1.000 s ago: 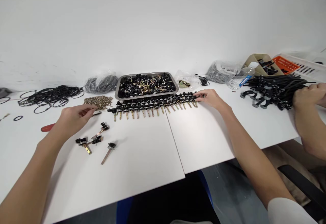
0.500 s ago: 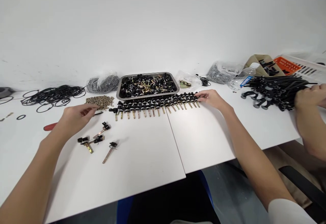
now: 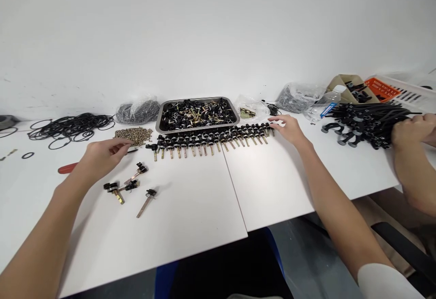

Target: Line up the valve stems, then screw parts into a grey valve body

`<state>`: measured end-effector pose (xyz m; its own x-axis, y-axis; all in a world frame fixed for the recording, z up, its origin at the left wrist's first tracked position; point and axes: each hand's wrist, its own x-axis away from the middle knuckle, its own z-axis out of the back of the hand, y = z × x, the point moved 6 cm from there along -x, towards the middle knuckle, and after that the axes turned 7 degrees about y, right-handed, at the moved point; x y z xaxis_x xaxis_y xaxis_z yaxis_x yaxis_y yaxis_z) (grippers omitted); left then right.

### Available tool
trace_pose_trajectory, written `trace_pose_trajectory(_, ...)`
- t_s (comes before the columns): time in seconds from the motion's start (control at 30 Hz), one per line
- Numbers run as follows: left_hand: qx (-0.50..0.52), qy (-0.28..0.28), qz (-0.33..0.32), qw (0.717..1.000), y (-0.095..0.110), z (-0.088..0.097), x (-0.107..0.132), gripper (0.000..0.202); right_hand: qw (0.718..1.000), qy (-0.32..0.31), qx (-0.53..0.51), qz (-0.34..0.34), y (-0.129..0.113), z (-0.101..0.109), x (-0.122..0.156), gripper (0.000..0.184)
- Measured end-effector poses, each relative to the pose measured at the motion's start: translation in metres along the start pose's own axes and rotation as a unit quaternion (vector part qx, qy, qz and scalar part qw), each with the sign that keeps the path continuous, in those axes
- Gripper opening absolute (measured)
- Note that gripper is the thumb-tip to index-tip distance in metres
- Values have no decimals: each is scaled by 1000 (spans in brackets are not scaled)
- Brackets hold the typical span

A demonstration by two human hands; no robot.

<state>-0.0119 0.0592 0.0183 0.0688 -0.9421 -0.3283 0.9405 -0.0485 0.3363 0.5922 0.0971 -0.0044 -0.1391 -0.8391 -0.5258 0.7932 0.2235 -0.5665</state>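
Small assemblies with black heads and brass-coloured shafts stand in a long row (image 3: 194,141) on the white table. At the row's right end is my right hand (image 3: 289,129), its thumb and forefinger apart beside the last pieces. My left hand (image 3: 104,158) rests at the left with finger and thumb pinched together, close to a pile of small brass-coloured beads (image 3: 134,134). What that pinch holds is hidden. A red handle (image 3: 67,168) shows left of this wrist, and a dark thin tip (image 3: 132,151) shows by the fingertips. Several loose assemblies (image 3: 131,185) lie in front.
Behind the row sits a metal tray (image 3: 157,129) heaped with similar parts. Black cord loops (image 3: 76,129) and bagged parts (image 3: 138,110) lie left. Rightward are another bag (image 3: 299,97), a bottle (image 3: 329,104) and black hoses (image 3: 368,122), with another person's hands (image 3: 408,131) on them.
My right hand has shifted slightly right, its fingers parting from the row's end, and the last pieces now show beside it. The left hand has stayed in place.
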Motion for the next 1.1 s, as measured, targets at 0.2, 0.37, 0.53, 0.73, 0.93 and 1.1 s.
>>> trace_pose_trajectory(0.2,4,-4,2,1000,-4,-3,0,45,999,-51,-11,9,7,-23,-3,24)
trace_pose_trajectory(0.37,5,-6,-1,1000,-3,-3,0,46,997,-68,-22,5,6,-27,-5,20)
trace_pose_trajectory(0.53,2,-3,-9,1000,-1,-3,-1,45,997,-68,-41,-2,10,-24,-6,19)
trace_pose_trajectory(0.73,3,-4,-8,1000,-1,-2,-1,42,996,-75,-45,-9,10,-24,-6,19)
trace_pose_trajectory(0.93,-4,-4,-8,1000,-2,-2,-1,43,994,-88,-56,-17,10,-21,-6,24)
trace_pose_trajectory(1.1,-2,-14,1,1000,-1,-1,-1,43,995,-77,-53,-31,19,-11,-6,32)
